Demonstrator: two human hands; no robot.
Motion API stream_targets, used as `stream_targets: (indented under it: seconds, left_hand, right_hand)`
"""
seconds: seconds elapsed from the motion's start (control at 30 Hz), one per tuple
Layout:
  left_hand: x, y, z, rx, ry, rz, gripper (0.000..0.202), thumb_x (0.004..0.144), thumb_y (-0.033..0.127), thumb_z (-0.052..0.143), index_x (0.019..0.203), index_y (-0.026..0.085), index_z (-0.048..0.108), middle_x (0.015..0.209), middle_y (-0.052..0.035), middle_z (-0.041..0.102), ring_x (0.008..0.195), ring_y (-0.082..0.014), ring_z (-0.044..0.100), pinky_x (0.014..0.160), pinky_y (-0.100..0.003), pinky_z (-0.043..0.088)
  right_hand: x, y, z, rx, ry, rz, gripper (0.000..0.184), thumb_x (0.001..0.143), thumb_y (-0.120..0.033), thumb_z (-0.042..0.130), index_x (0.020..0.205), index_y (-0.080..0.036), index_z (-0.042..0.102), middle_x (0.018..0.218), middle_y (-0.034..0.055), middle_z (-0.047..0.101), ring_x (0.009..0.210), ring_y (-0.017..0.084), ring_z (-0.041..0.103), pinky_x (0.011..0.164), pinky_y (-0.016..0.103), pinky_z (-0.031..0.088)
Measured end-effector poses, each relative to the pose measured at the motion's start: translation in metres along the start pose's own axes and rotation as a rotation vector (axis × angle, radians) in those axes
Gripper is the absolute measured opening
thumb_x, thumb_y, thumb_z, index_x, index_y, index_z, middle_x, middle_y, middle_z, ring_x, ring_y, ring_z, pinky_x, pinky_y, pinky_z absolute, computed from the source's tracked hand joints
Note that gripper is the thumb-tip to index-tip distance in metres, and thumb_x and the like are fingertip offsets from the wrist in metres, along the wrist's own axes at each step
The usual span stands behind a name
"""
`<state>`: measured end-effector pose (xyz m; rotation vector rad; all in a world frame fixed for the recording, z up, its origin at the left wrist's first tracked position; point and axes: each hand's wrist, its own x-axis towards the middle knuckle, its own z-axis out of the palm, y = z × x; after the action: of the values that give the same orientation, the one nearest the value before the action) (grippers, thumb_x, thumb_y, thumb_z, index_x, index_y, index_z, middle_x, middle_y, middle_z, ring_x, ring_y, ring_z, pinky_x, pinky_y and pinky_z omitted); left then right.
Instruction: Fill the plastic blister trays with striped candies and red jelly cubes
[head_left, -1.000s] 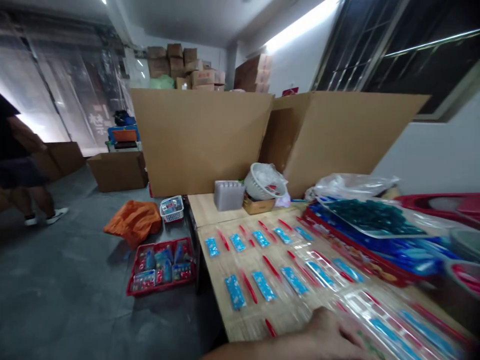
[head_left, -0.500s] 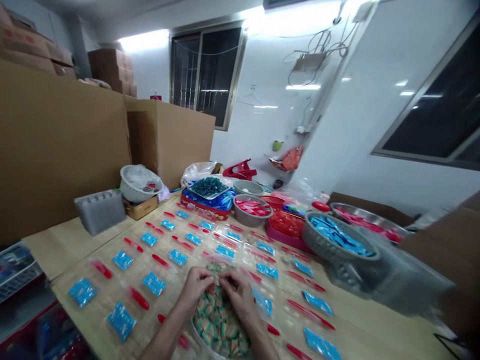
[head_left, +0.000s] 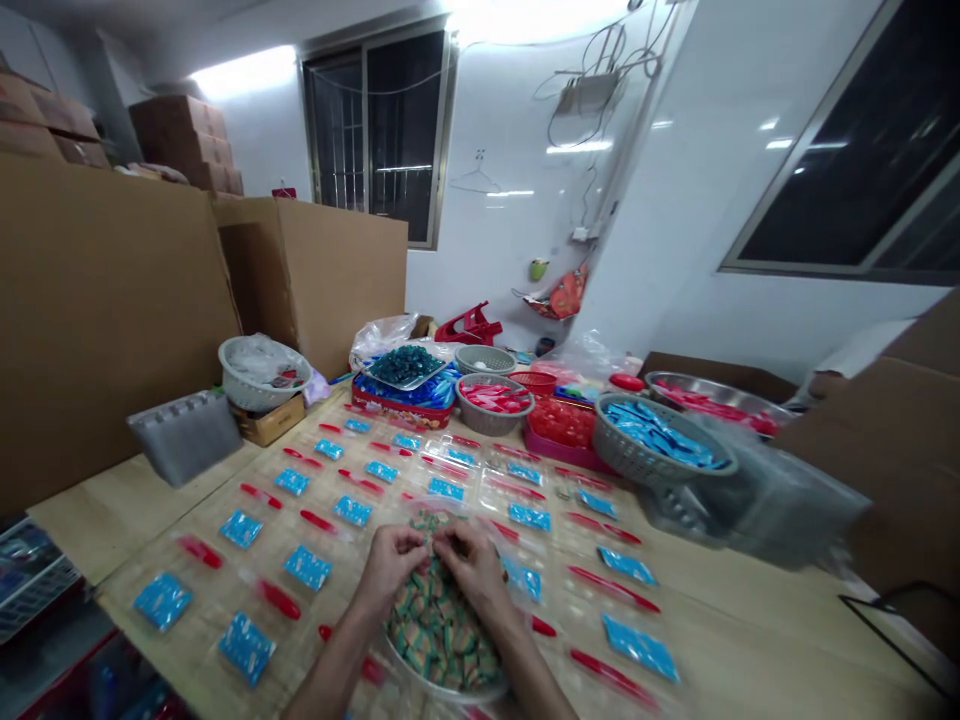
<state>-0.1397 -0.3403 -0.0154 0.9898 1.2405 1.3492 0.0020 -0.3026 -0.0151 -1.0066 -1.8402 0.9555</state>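
A clear round tub (head_left: 435, 688) full of small green-and-tan pieces (head_left: 442, 630) stands at the table's near edge. Over it, my left hand (head_left: 394, 562) and my right hand (head_left: 471, 568) meet with fingertips pinched close together. Whatever they pinch is too small or hidden to make out. Around the tub, clear plastic trays lie in rows, holding blue packets (head_left: 307, 567) and red pen-like pieces (head_left: 279, 598). The tub and my forearms hide some of them.
At the back stand a grey basket of pink-red pieces (head_left: 495, 398), a grey basket of blue packets (head_left: 660, 440), a red tub of red pieces (head_left: 562, 425) and a tray of dark teal pieces (head_left: 407, 367). Cardboard (head_left: 105, 320) walls the left; a cardboard box (head_left: 885, 430) stands right.
The view has shifted slightly, so the background sits further left. Both hands stay pinched together over the tub, with little visible movement.
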Motion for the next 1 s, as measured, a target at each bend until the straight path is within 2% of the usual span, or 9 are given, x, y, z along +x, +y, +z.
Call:
stream_targets:
  seconds: [0.13,0.27,0.37,0.43,0.5,0.63,0.8,0.9,1.0]
  left_hand:
    - [0.002,-0.002,-0.001,-0.046,0.01,0.003,0.017,0.055,0.025,0.07,0.064,0.011,0.068,0.054,-0.001,0.065,0.051,-0.0126,0.056,0.053,-0.023,0.042]
    - [0.001,-0.001,-0.001,0.013,0.021,0.033,0.014,0.058,0.024,0.069,0.063,0.011,0.065,0.053,0.0002,0.062,0.05,-0.012,0.055,0.052,-0.022,0.042]
    - [0.003,-0.005,0.0,0.115,0.013,0.091,0.01,0.06,0.021,0.066,0.06,0.012,0.061,0.052,0.002,0.058,0.049,-0.011,0.053,0.05,-0.021,0.041]
    - [0.005,-0.009,-0.001,0.163,0.008,0.148,0.006,0.06,0.018,0.064,0.061,0.013,0.059,0.054,0.0025,0.057,0.05,-0.0106,0.053,0.049,-0.02,0.041]
    - [0.007,-0.013,-0.002,0.173,0.023,0.194,0.008,0.059,0.015,0.064,0.065,0.014,0.059,0.057,0.0027,0.058,0.053,-0.011,0.055,0.05,-0.019,0.042]
    - [0.009,-0.016,-0.003,0.112,0.025,0.134,0.021,0.055,0.013,0.066,0.076,0.013,0.062,0.059,0.0012,0.062,0.055,-0.0131,0.058,0.051,-0.021,0.044]
    - [0.007,-0.013,-0.003,0.008,0.019,0.045,0.013,0.057,0.018,0.067,0.067,0.011,0.064,0.056,-0.0008,0.064,0.048,-0.0117,0.056,0.047,-0.021,0.044]
    - [0.006,-0.011,-0.004,-0.054,0.105,0.025,0.014,0.055,0.02,0.069,0.064,0.012,0.062,0.049,0.0021,0.06,0.043,-0.0112,0.054,0.041,-0.019,0.041]
    - [0.006,-0.011,-0.004,-0.094,0.129,0.02,0.015,0.056,0.021,0.069,0.064,0.013,0.06,0.05,0.0022,0.061,0.044,-0.0125,0.057,0.04,-0.019,0.042]
  right_hand:
    - [0.0,-0.002,-0.001,0.054,-0.028,-0.078,0.016,0.077,-0.033,0.061,0.079,-0.019,0.067,0.084,0.004,0.064,0.078,0.018,0.058,0.068,0.026,0.045]
    - [0.0,-0.002,-0.004,0.143,-0.048,-0.065,0.014,0.077,-0.032,0.061,0.078,-0.019,0.067,0.103,0.0067,0.062,0.094,0.021,0.057,0.074,0.027,0.045]
    - [0.001,0.003,-0.004,0.167,-0.096,-0.037,0.013,0.077,-0.029,0.06,0.076,-0.018,0.066,0.09,0.0049,0.065,0.085,0.019,0.058,0.073,0.027,0.044]
    - [0.001,0.007,-0.003,0.169,-0.125,-0.009,0.012,0.077,-0.028,0.059,0.075,-0.017,0.066,0.075,0.0021,0.064,0.073,0.017,0.057,0.067,0.026,0.043]
    - [0.001,0.011,-0.001,0.163,-0.129,0.027,0.011,0.076,-0.025,0.059,0.074,-0.016,0.066,0.069,0.0008,0.063,0.067,0.016,0.055,0.062,0.024,0.041]
    - [0.0,0.016,0.002,0.167,-0.12,0.049,0.007,0.072,-0.02,0.061,0.073,-0.016,0.066,0.068,0.0008,0.063,0.066,0.016,0.056,0.061,0.024,0.041]
    - [0.002,0.015,0.0,0.147,-0.082,0.051,0.008,0.07,-0.02,0.059,0.074,-0.017,0.065,0.07,0.0017,0.064,0.066,0.017,0.058,0.062,0.026,0.044]
    - [0.002,0.009,-0.007,0.044,0.003,0.022,0.014,0.067,-0.015,0.053,0.075,-0.018,0.064,0.072,0.0016,0.064,0.07,0.018,0.058,0.067,0.028,0.044]
    - [-0.002,0.0,-0.016,-0.135,-0.075,-0.078,0.024,0.059,-0.008,0.049,0.075,-0.018,0.063,0.078,0.0015,0.064,0.079,0.019,0.056,0.073,0.029,0.041]
